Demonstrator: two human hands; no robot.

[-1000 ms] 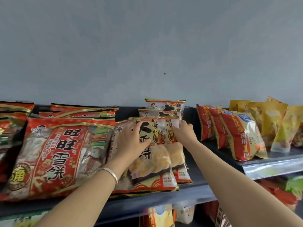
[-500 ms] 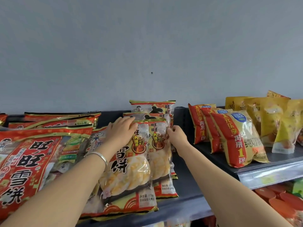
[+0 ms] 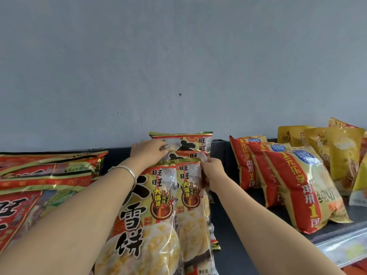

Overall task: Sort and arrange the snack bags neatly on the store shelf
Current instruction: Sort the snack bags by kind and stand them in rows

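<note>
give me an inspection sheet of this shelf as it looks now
surface: dark shelf, bare strip between bag groups
job's things: rice cracker bags leaning in a row mid-shelf; big red bags lying stacked at left; red-and-yellow bags and yellow bags standing at right
clutter: nothing seen
grippers: left hand lies on the rear rice cracker bags; right hand grips their right edge
cables: nothing seen
surroundings: plain grey wall behind; price strip on shelf front
</note>
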